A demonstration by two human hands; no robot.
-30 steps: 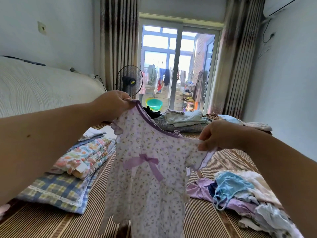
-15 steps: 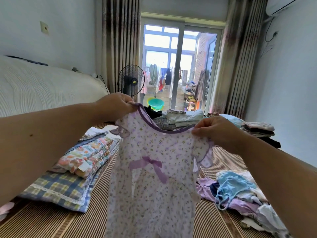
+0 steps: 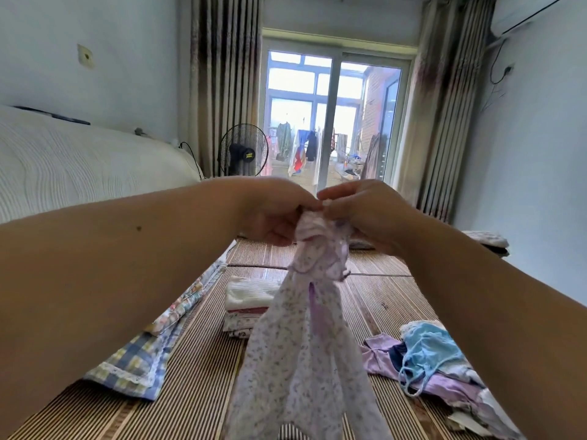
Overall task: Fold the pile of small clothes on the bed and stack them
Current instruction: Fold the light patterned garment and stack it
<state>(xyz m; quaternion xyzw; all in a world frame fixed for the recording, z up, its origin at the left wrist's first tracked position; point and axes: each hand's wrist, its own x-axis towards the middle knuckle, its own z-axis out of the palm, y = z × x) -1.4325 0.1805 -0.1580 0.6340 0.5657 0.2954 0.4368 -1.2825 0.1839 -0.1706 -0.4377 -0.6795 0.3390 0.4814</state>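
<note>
A small white dress with a purple flower print and a purple bow [image 3: 305, 354] hangs in front of me, folded in half lengthwise. My left hand [image 3: 273, 214] and my right hand [image 3: 365, 214] meet at its top and both pinch the shoulders together. Behind the dress a short stack of folded clothes [image 3: 244, 300] lies on the striped bed mat [image 3: 197, 382]. An unfolded pile of small clothes [image 3: 438, 360], light blue, purple and white, lies on the mat at the right.
A folded checked and floral quilt [image 3: 143, 360] lies along the left, beside a white headboard [image 3: 79, 166]. Folded items [image 3: 489, 241] sit at the bed's far right corner. A standing fan [image 3: 244, 150] and a glass balcony door [image 3: 333, 122] are beyond the bed.
My hands came together, bringing the two shoulders of the spread dress against each other so it now hangs folded in half. The view tilted and the folded stack came into sight.
</note>
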